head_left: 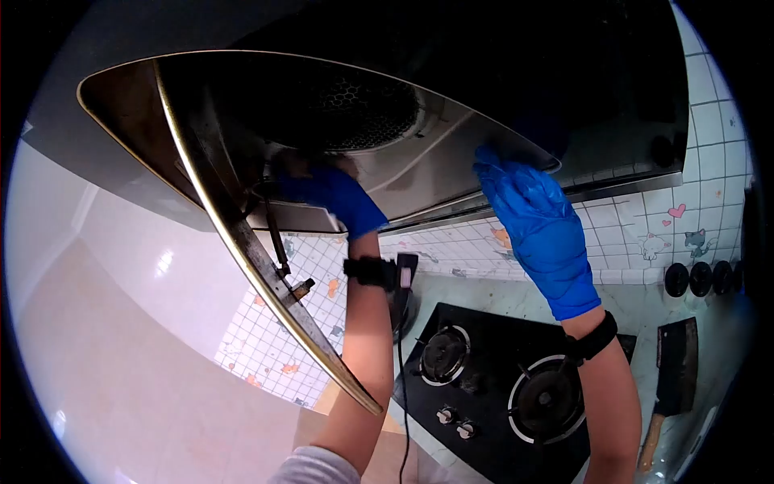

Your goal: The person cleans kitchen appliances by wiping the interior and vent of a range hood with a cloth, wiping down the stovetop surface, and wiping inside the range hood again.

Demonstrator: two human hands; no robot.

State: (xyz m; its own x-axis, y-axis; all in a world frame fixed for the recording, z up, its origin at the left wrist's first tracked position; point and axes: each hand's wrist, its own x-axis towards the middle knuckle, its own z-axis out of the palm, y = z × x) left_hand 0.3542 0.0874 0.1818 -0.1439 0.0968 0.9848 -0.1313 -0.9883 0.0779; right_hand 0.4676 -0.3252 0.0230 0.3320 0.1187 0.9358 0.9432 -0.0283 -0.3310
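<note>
Both my hands wear blue gloves and are raised to a dark range hood (451,169) with a glossy panel tilted out. My left hand (334,194) reaches into the shadowed underside, below the round mesh grille (355,113). Its fingers are dark and blurred; a brownish patch shows beside them, and I cannot make out whether it is a cloth or a reflection. Along the hood's lower right edge, my right hand (536,222) rests with fingers stretched upward against the surface. The tilted panel's pale metal edge (234,246) curves down in front of my left forearm.
Below sits a black gas hob (492,387) with two burners and knobs. A cleaver (675,371) with a wooden handle lies at the right. A dark cable (403,363) hangs beside my left forearm. A thin strut (276,234) runs near the panel. White tiles (629,234) line the wall.
</note>
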